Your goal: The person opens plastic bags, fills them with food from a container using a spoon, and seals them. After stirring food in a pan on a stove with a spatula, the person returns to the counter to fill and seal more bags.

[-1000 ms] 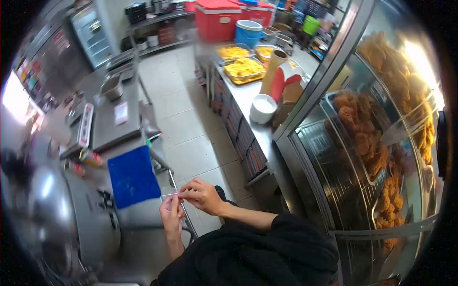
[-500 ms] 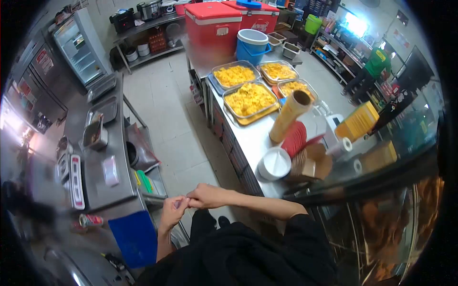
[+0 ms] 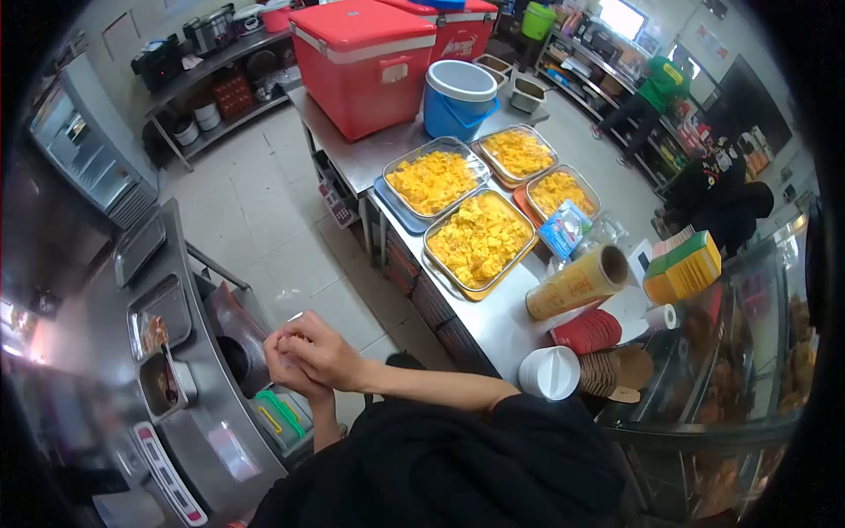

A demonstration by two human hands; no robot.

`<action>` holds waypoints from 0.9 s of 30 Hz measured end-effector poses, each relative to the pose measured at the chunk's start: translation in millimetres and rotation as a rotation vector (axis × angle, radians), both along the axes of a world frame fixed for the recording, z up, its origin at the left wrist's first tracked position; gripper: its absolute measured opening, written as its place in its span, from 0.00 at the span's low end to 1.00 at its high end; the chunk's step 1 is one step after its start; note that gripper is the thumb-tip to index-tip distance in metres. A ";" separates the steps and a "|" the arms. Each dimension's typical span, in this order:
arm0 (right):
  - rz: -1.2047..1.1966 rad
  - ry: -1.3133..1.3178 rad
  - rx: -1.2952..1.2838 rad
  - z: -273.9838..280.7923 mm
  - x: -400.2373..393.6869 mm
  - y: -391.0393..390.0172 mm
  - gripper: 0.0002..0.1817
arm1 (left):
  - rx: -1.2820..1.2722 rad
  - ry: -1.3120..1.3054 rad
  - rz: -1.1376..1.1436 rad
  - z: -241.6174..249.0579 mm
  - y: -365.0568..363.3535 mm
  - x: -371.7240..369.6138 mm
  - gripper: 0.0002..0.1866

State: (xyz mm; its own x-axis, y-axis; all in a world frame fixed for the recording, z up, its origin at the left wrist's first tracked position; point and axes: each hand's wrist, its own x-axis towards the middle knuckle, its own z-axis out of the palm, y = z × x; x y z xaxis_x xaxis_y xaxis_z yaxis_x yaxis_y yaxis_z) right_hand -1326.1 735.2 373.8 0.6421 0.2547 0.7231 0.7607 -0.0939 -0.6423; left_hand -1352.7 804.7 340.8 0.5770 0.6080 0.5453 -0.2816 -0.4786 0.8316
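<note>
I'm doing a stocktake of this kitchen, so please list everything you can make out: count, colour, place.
Yellow food: four trayfuls, yellow, centre counter
Coolers: two, red, beyond the food
Bucket: one, blue, pale lid, beside coolers
Packet: one, blue and white, near the food
Tube: one, tan, centre counter
Red stack: one, red, beside tube
White stack: one, white, counter's near end
Box: one, yellow-green, right of tube
Flat trays: two, silver, left counter
Deep pan: one, silver, left counter
Fridge: one, pale, far left
Bin: one, green, back
Shelf clutter: too small to count, mixed, back
Co-worker: one clearly, green top, back right
Left hand: one, bare, under right
Right hand: one, bare, over left
</note>
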 end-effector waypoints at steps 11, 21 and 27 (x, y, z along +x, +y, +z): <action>0.658 1.072 0.035 45.5 192.7 38.5 0.01 | -0.784 -0.037 -0.695 13.9 111.6 146.9 0.10; 1.360 0.787 -0.481 59.3 256.2 199.6 0.08 | -0.695 -0.254 0.407 42.1 189.4 157.6 0.10; 1.183 0.425 -0.050 29.3 190.2 290.5 0.13 | -0.010 -0.268 1.303 50.4 222.6 146.1 0.13</action>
State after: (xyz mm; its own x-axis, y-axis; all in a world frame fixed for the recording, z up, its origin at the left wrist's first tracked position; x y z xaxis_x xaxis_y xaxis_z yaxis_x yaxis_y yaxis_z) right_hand -1135.9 1025.7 403.1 0.1814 0.8532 0.4891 0.1298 0.4722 -0.8719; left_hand -1206.6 1027.3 391.2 -0.5503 0.6350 0.5422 0.2205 -0.5158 0.8279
